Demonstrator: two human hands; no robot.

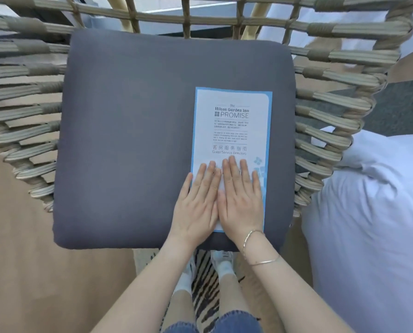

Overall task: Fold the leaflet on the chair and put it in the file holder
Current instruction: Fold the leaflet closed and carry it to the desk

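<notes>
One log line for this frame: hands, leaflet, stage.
left hand: flat on leaflet | right hand: flat on leaflet | leaflet: on cushion | file holder: unseen

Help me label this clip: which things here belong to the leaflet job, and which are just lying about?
Job:
leaflet
cushion
chair
left hand
right hand
No file holder in view.

Lying about:
white bedding
striped rug

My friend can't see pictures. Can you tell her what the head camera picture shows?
Two hands, the left hand and the right hand, press flat side by side on the near end of a blue-edged white leaflet. The leaflet lies on the right part of a grey cushion in a woven chair, with white bedding to the right.
</notes>
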